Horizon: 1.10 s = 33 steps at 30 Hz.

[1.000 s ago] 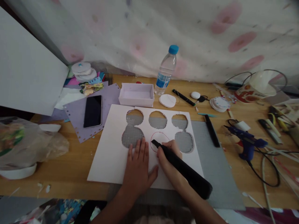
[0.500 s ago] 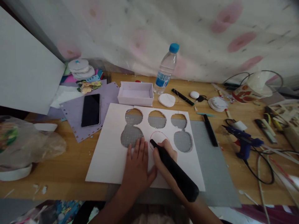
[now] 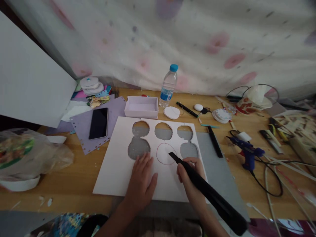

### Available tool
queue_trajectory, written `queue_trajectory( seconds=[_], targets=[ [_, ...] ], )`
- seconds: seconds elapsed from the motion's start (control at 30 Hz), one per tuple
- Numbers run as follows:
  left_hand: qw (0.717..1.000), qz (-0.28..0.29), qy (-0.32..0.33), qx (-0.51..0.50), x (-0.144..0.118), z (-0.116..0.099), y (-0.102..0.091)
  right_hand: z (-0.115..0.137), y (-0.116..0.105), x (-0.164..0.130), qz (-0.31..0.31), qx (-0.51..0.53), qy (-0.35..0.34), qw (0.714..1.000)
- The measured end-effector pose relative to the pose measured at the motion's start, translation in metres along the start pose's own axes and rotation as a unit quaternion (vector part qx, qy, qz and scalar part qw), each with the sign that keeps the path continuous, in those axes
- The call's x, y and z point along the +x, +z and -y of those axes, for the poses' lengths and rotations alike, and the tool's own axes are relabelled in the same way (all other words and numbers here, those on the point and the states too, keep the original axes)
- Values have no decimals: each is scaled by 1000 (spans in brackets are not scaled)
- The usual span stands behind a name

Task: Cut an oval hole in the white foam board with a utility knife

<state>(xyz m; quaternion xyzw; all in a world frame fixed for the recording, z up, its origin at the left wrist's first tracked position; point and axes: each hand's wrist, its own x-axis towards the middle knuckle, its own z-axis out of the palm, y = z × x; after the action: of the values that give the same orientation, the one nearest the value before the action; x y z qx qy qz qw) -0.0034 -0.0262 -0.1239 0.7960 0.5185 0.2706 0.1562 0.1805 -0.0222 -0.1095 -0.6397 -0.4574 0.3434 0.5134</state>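
With the hand-drawn red circle (image 3: 164,153) taken as dial centre and 12 o'clock pointing away from the person, the following was recorded. The circle was marked on a flat white rectangular sheet (image 3: 168,179), which lay partly on a grey rectangular mat (image 3: 218,179) on the light wooden table (image 3: 82,177). Rough round holes pierced the sheet at 9, between 10 and 11, at 12, between 1 and 2, and at 3; the left pair ran into each other, as did the right pair. The left hand (image 3: 141,179), between 7 and 8, rested extended with its fingertips at the 9 o'clock hole, gripping nothing. The right hand (image 3: 194,177), near 4, was curled around a long black tapered tool (image 3: 209,190); its tip was over the circle's interior, and contact with the sheet could not be determined. A shallow pale lilac box (image 3: 141,111) sat at 11, a clear plastic bottle with a blue cap (image 3: 168,87) stood at 12, a dark-screened phone (image 3: 98,123) lay on purple paper (image 3: 115,108) at 10, and a blue glue gun (image 3: 247,152) lay at 3.
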Motion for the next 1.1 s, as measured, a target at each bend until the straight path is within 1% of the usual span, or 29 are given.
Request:
queue_trajectory(
  seconds=[0.03,0.07,0.1,0.13,0.17,0.23,0.27,0.3,0.33,0.37,0.4,0.43,0.47,0.53,0.57,0.6,0.63,0.7,0.73,0.77,0.83,0.87,0.93,1.0,1.07,1.1],
  targets=[
    [997,-16,-29,-73,-1,-7,-4,-2,-1,-1,-23,-17,-22,999],
    [986,-16,-68,-153,-2,-16,-8,-3,-1,-3,-45,-39,-53,997],
    [965,4,-112,-238,-2,-26,-11,-5,1,-4,-65,-65,-88,992],
    [931,51,-161,-324,-3,-37,-13,-6,4,-4,-81,-88,-125,985],
    [882,116,-202,-409,-3,-48,-14,-7,7,-4,-91,-106,-162,977],
    [763,237,-254,-545,-3,-68,-12,-9,12,-2,-85,-123,-223,963],
    [710,279,-266,-589,-3,-76,-10,-9,14,-1,-70,-123,-244,959],
    [671,304,-274,-619,-4,-82,-7,-10,15,0,-45,-119,-259,957],
    [649,316,-280,-633,-5,-86,-5,-11,14,2,-13,-114,-267,957],
    [645,316,-284,-635,-7,-88,-3,-12,13,3,18,-109,-265,958],
    [656,306,-292,-625,-10,-89,-1,-13,10,3,43,-101,-255,961],
    [679,288,-305,-603,-13,-87,1,-14,6,3,62,-83,-238,966],
    [710,259,-320,-570,-16,-85,2,-15,2,2,76,-54,-209,973],
    [780,186,-346,-486,-19,-79,4,-14,-8,0,96,46,-118,987],
    [812,153,-351,-441,-20,-76,4,-11,-13,-2,113,107,-63,986],
    [842,128,-346,-393,-19,-74,5,-8,-17,-5,138,161,-9,977],
    [873,109,-330,-342,-18,-72,6,-4,-21,-8,174,200,37,963],
    [930,89,-261,-243,-14,-72,7,4,-25,-15,244,222,98,939],
    [952,77,-216,-202,-12,-72,9,8,-26,-19,267,212,116,933],
    [968,68,-172,-170,-10,-74,9,11,-26,-22,270,198,130,933],
    [981,75,-96,-150,-7,-75,9,13,-25,-25,247,179,147,941],
    [981,84,-77,-159,-5,-75,8,11,-25,-25,224,178,150,946],
    [972,97,-72,-202,0,-70,3,4,-27,-21,179,193,154,952],
    [959,73,-106,-253,6,-59,-4,-6,-31,-13,140,224,169,949],
    [936,26,-181,-300,14,-43,-10,-17,-35,-6,126,245,187,943],
    [917,9,-229,-325,18,-35,-13,-21,-37,-3,128,245,189,942]
  ],
)
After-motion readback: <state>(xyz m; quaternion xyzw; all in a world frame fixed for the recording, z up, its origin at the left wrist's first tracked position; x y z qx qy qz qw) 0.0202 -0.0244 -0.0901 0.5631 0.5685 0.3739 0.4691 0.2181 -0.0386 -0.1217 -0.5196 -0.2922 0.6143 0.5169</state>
